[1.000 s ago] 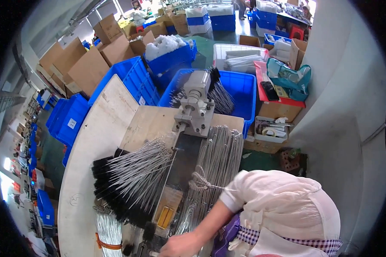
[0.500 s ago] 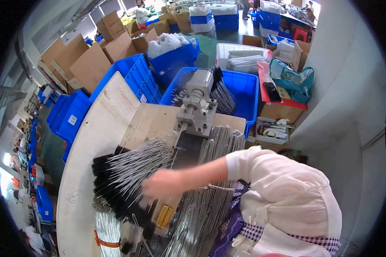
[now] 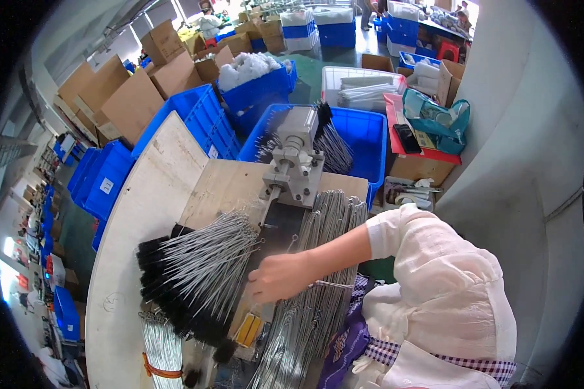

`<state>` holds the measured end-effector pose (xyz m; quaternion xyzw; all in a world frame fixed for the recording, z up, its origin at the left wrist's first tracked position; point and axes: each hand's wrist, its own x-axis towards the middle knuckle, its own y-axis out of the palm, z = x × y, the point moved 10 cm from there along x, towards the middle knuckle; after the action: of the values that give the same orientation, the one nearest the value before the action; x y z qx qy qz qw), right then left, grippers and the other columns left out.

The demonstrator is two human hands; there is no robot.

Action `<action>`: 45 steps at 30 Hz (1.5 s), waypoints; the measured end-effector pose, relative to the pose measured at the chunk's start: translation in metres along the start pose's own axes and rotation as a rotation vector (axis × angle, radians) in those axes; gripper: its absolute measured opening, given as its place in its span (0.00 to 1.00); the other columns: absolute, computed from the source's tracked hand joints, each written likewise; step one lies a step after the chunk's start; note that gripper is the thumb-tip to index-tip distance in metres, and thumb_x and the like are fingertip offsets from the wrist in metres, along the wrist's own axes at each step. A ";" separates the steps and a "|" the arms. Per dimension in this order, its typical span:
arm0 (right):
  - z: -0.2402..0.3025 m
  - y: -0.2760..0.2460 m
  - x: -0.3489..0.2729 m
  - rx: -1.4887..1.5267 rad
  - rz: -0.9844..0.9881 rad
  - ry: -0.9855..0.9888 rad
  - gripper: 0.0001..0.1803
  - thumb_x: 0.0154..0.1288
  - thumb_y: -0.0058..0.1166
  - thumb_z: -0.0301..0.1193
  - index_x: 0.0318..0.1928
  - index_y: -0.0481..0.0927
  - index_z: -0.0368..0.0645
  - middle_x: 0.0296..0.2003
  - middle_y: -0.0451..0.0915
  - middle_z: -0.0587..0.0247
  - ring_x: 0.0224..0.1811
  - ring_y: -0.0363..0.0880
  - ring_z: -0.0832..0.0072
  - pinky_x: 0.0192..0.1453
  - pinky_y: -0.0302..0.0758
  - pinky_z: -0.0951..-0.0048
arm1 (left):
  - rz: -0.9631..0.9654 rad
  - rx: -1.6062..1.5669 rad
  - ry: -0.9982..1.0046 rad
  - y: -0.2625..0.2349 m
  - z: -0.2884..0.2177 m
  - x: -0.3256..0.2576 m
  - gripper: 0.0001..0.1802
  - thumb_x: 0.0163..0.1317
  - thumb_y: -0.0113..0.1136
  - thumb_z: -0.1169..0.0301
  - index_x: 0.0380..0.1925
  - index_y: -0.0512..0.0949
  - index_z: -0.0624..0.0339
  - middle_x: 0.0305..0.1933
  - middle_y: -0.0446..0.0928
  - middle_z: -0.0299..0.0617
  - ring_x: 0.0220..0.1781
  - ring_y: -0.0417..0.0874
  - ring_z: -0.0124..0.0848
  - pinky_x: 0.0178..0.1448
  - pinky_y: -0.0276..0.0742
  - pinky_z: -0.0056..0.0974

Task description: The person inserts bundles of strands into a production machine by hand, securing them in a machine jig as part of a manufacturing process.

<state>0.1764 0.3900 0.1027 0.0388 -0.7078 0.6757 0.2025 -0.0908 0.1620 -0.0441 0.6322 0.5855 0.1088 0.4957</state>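
Observation:
My right hand [image 3: 279, 279] is closed round the wire stem of a black bristle brush [image 3: 224, 351]. A small loop of wire stands out above the fist, and the dark bristle end hangs below it. Left of the hand lies a fanned pile of black brushes [image 3: 204, 259], their silver stems pointing toward the machine. Beneath my forearm a thick bundle of bare looped wires [image 3: 292, 330] runs along the bench. My left hand is out of sight.
A metal clamp-like machine [image 3: 295, 162] stands at the bench's far end, before a blue crate [image 3: 366, 142] holding more brushes. Tied wires [image 3: 162, 350] and a yellow block [image 3: 248, 330] lie near. A curved wooden board [image 3: 136, 233] borders the left side.
My right hand has moved right, off the brush pile. A brush stem with its loop now shows in the fist, and a bristle end hangs beside the yellow block.

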 end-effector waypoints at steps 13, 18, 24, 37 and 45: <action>-0.100 0.002 0.039 0.149 -0.080 0.342 0.08 0.58 0.54 0.30 0.39 0.77 0.44 0.37 0.72 0.62 0.40 0.78 0.68 0.35 0.80 0.66 | -0.732 1.652 0.442 0.071 0.001 0.015 0.23 0.68 0.51 0.52 0.32 0.81 0.62 0.25 0.78 0.44 0.27 0.75 0.37 0.32 0.68 0.47; -0.130 -0.072 -0.019 0.377 -0.455 0.380 0.11 0.55 0.56 0.25 0.41 0.80 0.40 0.33 0.79 0.57 0.34 0.80 0.61 0.37 0.78 0.63 | -0.371 1.730 0.254 0.130 0.018 0.041 0.21 0.66 0.55 0.54 0.35 0.81 0.63 0.26 0.78 0.47 0.27 0.76 0.39 0.30 0.69 0.47; -0.137 -0.106 -0.037 0.451 -0.559 0.393 0.09 0.55 0.56 0.25 0.38 0.78 0.37 0.32 0.78 0.53 0.37 0.79 0.55 0.41 0.75 0.57 | -0.146 1.541 0.328 0.242 0.023 0.238 0.18 0.63 0.56 0.60 0.28 0.84 0.64 0.24 0.81 0.47 0.28 0.81 0.35 0.35 0.74 0.37; 0.047 -0.012 0.073 0.134 -0.369 -0.264 0.06 0.45 0.59 0.33 0.21 0.78 0.46 0.25 0.77 0.66 0.33 0.78 0.67 0.30 0.77 0.68 | -0.886 2.132 0.919 0.195 -0.081 0.080 0.16 0.61 0.61 0.58 0.34 0.82 0.61 0.27 0.78 0.55 0.29 0.79 0.45 0.30 0.72 0.47; 0.084 0.040 0.159 0.609 -0.027 -0.187 0.07 0.57 0.49 0.31 0.34 0.78 0.46 0.34 0.79 0.64 0.39 0.81 0.65 0.38 0.79 0.63 | -0.973 0.313 0.760 0.048 0.009 0.039 0.18 0.71 0.47 0.57 0.36 0.79 0.59 0.25 0.75 0.38 0.26 0.74 0.29 0.30 0.70 0.33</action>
<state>-0.0016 0.3463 0.1183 0.1693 -0.4878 0.8472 0.1246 -0.0426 0.1995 -0.0296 0.2760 0.9497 0.0008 0.1476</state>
